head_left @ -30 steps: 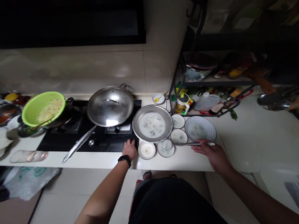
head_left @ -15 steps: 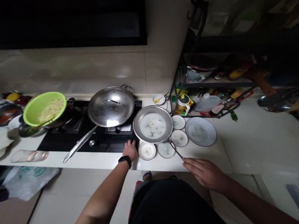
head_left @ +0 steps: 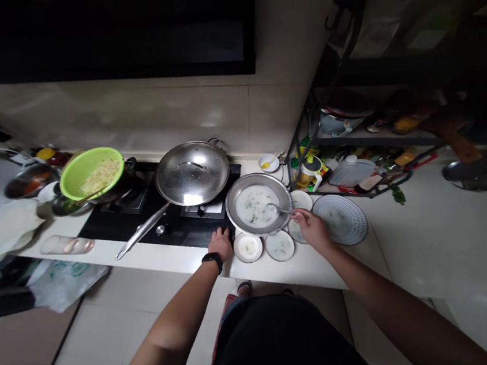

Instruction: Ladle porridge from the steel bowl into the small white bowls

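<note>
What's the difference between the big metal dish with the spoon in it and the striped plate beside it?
The metal dish looks larger than the striped plate, and is plain steel, while the plate is white with fine blue stripes. The dish holds a deep pool of milky liquid; the plate holds only a little. The spoon, held by the right hand, is in the dish, not the plate. Both are round, with green flecks in their liquid.

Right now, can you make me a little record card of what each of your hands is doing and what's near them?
right hand: holds a metal spoon
spoon tip: in milky liquid inside a steel dish
left hand: at the counter edge, beside a black cooktop
left wrist: black watch
nearby: small white bowl, striped plate
</note>
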### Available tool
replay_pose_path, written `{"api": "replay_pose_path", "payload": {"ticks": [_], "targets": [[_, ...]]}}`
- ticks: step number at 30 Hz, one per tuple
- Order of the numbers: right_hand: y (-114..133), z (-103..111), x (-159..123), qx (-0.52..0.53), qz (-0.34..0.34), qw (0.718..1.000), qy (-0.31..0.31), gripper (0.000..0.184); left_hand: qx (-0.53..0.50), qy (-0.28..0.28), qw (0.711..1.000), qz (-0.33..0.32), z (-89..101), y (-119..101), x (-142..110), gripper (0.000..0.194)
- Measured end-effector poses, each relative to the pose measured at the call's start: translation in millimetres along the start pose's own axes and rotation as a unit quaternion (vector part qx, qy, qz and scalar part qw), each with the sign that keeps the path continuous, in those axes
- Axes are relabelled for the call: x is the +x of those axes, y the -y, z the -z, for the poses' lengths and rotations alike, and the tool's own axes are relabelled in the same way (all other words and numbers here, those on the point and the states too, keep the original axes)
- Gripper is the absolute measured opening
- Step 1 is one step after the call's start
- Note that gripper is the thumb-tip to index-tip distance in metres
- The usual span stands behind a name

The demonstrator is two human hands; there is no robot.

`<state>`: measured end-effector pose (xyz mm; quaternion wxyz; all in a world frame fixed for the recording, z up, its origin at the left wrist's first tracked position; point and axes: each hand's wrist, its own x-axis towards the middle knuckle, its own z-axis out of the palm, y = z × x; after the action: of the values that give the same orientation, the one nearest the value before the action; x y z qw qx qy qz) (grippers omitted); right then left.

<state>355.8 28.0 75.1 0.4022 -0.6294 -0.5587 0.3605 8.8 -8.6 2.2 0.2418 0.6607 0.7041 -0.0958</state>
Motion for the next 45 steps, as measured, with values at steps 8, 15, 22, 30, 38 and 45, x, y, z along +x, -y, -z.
{"api": "replay_pose_path", "payload": {"ticks": [8,15,22,30,38,45], "targets": [[-8.1,-2.6,-7.3,0.236,-0.207,0.947,-0.067,0.033,-0.009,0.003,1.0,0.001,2.8,-0.4,-1.3,0.064],[2.7,7.0,-12.0,0.295,-0.212,0.929,-0.062,0.035,-0.002,0.003,1.0,0.0,2.6,-0.5,-1.3,0.066],[15.2,43.8,-12.4,0.311,-0.194,0.925,-0.101,0.036,0.016,0.002,1.0,-0.001,0.1,2.4,0.9,0.066],[10.6,127.2,-30.0,0.331,-0.158,0.91,-0.192,0.047,0.046,0.005,0.999,-0.005,0.7,3.2,0.3,0.069],[-20.1,195.7,-50.3,0.271,-0.161,0.898,-0.308,0.036,0.047,0.006,0.999,-0.006,0.9,2.6,1.7,0.067],[-29.1,199.0,-64.8,-0.016,-0.096,0.969,-0.228,0.039,0.053,0.006,0.999,-0.002,0.8,1.8,1.5,0.069]]}}
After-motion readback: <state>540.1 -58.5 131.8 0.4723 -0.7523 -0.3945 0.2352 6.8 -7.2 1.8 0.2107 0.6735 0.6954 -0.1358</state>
